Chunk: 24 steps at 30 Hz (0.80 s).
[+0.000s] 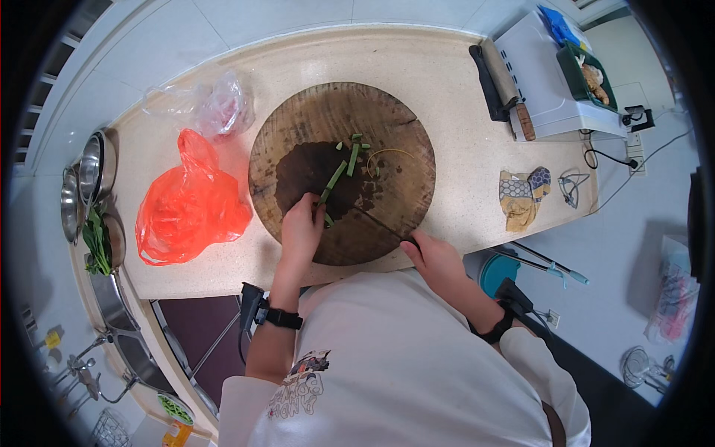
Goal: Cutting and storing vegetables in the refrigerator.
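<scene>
A round wooden chopping block [346, 106] lies on the counter before me, with a dark wet patch in its middle. My left hand [302, 226] is closed on the lower end of a green vegetable stalk [334, 180] over the block's left part. My right hand [435, 258], at the block's lower right edge, grips the dark handle of a knife [385, 224]; its blade shows only as a thin dark line. Short cut green pieces [353, 158] lie above the stalk, beside a thin yellowish loop [389, 150]. A bit of green shows just below my left fingers.
Left of the block sit a red plastic bag [192, 207] and a clear plastic bag [223, 109]. Metal bowls [98, 165] and leafy greens [98, 243] stand by the sink [114, 302]. A wooden-handled cleaver [524, 120] leans by a white appliance [544, 78]; a patterned cloth [519, 198] lies right.
</scene>
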Motion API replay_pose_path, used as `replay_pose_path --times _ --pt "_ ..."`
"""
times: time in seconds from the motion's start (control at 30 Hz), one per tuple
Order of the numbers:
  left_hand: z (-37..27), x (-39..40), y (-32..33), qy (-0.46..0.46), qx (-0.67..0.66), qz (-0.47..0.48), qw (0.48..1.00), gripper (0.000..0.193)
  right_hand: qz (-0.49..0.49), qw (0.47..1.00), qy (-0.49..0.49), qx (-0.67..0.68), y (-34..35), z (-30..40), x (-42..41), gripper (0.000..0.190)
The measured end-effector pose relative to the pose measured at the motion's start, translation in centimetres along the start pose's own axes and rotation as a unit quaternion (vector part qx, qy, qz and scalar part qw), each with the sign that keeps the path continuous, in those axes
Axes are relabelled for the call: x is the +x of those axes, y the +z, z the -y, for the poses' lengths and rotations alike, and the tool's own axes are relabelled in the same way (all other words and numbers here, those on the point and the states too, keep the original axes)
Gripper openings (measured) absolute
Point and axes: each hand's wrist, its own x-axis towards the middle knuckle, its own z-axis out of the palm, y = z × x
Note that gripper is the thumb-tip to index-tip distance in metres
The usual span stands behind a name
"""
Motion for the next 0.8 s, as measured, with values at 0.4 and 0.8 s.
replay_pose_path --times 0.4,0.8 --pt "-1.8 2.1 -1.3 -0.036 0.113 0.021 0.993 0.015 -0.067 0.973 0.054 0.215 -0.6 -1.4 0.3 0.032" --pt "-3.9 7.5 4.9 0.144 0.205 -0.067 0.966 0.030 -0.159 0.889 0.150 0.403 -2.0 -4.3 -0.5 0.028"
